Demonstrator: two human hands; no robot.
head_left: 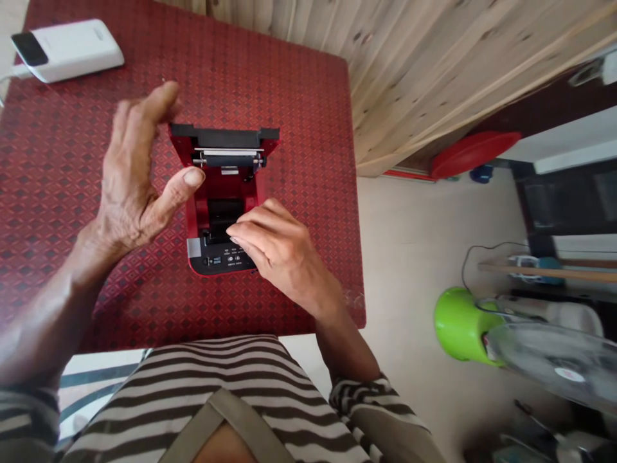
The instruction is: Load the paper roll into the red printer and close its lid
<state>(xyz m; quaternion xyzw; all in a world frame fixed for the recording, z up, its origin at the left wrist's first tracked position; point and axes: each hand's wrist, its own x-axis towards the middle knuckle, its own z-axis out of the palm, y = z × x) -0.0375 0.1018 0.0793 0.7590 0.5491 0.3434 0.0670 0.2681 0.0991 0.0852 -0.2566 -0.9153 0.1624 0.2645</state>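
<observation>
A small red and black printer (222, 193) stands on the red patterned tablecloth (299, 128) with its lid swung open toward the far side, showing a roller bar and a dark paper well. My left hand (132, 173) hovers at the printer's left side, fingers spread and thumb pointing at the open lid, holding nothing. My right hand (274, 247) rests on the printer's front right, fingers curled together over the black control panel; whether anything is in them is hidden.
A white power bank (67, 48) with a cable lies at the table's far left corner. To the right of the table is bare floor, with a green-based fan (511, 334), a red lid (475, 153) and shelves. A wooden plank wall stands behind.
</observation>
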